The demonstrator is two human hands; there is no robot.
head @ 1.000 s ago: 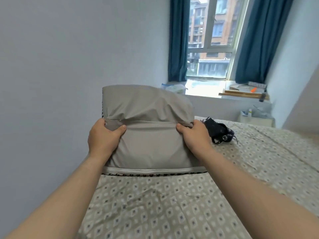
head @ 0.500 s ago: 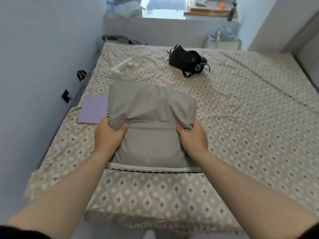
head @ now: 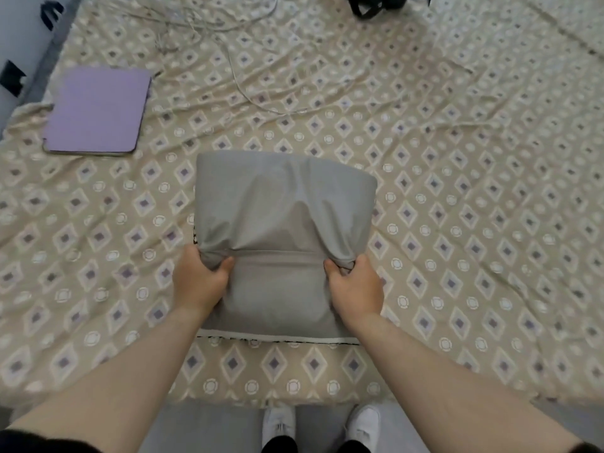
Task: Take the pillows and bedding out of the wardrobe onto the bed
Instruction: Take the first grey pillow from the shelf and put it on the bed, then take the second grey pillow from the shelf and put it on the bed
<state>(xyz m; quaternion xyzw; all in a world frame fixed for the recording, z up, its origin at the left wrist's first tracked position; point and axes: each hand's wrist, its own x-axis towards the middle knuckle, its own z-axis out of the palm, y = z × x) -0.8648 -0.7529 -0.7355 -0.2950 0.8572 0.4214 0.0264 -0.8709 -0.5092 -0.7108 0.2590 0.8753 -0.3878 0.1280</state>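
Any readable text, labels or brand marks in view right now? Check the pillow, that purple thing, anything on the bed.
None can be read.
Grey pillow: plain fabric, no label showing.
Purple cover: blank face, no lettering.
Patterned bed sheet: diamonds and circles only.
Black item at the top edge: cut off, nothing legible.

A grey fabric pillow [head: 284, 230] lies on the near middle of the diamond-patterned beige bed sheet [head: 474, 223]. A flat purple rectangular folder [head: 96, 111] lies far left of it, a thin white cable [head: 248, 93] beyond, a black strapped object [head: 376, 3] at the far edge.
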